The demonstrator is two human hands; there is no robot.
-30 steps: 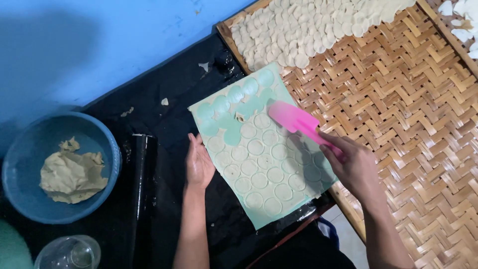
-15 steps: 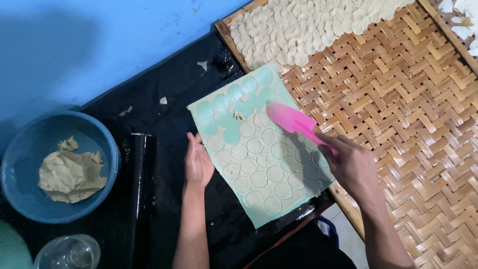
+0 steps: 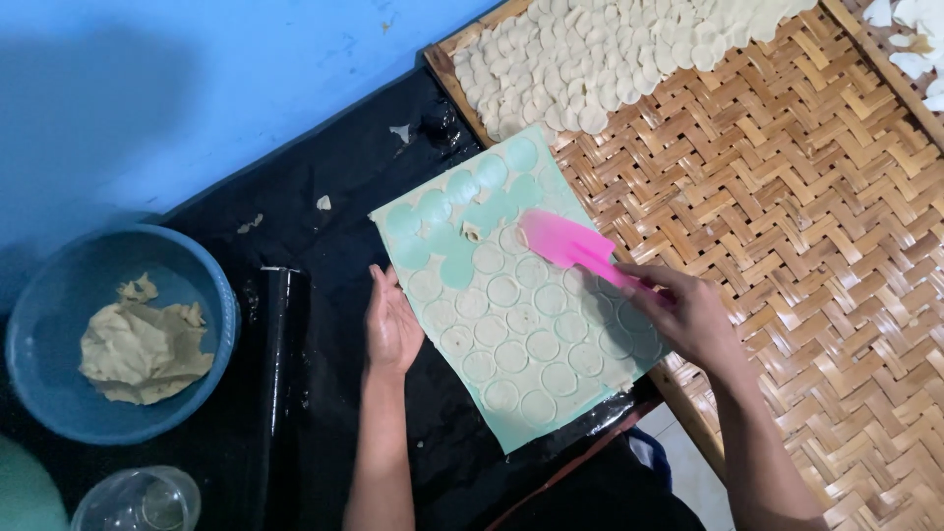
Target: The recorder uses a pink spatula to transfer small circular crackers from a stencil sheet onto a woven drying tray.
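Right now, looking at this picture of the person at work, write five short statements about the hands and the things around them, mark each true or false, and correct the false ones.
1. The right hand holds a pink spatula. True.
2. The left hand holds the black rolling pin. False: it rests flat at the edge of the green mat; the pin lies apart on the black sheet.
3. The blue bowl is empty. False: it holds a lump of dough.
4. Cut dough discs lie on the woven bamboo tray. True.
5. The spatula's blade is over the bowl. False: it is over the mat.
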